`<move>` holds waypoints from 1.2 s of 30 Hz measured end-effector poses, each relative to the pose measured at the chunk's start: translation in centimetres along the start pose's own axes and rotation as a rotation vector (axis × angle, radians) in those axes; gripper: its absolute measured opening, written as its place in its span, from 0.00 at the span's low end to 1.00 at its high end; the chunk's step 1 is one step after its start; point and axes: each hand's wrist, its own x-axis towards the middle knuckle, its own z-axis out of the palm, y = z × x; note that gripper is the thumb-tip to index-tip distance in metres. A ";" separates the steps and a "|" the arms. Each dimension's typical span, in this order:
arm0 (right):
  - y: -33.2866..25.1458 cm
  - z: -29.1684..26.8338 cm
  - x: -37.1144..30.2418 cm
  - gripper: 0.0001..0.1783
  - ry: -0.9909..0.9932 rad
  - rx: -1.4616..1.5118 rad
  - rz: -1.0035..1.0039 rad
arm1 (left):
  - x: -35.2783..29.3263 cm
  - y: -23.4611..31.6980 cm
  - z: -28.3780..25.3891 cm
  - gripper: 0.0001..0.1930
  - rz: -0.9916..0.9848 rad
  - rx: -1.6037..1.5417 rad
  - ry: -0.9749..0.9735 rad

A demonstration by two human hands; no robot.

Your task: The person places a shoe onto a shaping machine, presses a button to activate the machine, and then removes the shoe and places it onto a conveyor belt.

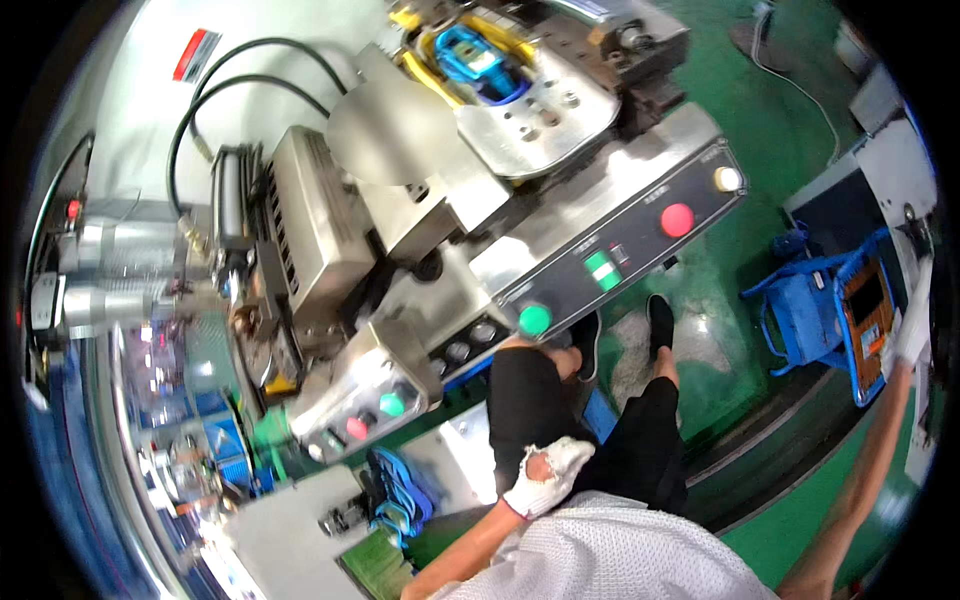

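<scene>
My left hand (548, 478), in a white glove torn open at the back, is closed above my left thigh. Whatever its fingers may hold is hidden. Stretched far out to the right, my right hand (912, 322) also wears a white glove and rests near a grey panel, beside a blue-framed piece with a brown top (866, 318). Its fingers are too dark and unclear to read. Ahead of me, a bright blue part (474, 62) sits in a yellow-edged fixture on a metal machine (535, 120).
A control panel (640, 225) with red and green buttons crosses in front of my knees; a smaller button box (368, 412) stands left. Blue strap-like pieces (402, 498) lie on a pale table (285, 535). Black hoses (250, 80) curve behind the machine. The floor (720, 60) is green.
</scene>
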 end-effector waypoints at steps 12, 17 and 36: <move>-18.5 11.4 -41.4 0.31 -1.242 0.486 -0.133 | -26.1 -10.0 -1.5 0.11 -0.780 -0.644 0.867; -26.8 12.7 -40.0 0.32 -1.427 0.451 -0.200 | -45.3 -16.7 13.0 0.10 -1.068 -0.809 1.492; -34.7 13.8 -39.7 0.31 -1.527 0.069 -0.792 | -65.6 -8.5 32.7 0.22 -2.231 0.113 1.043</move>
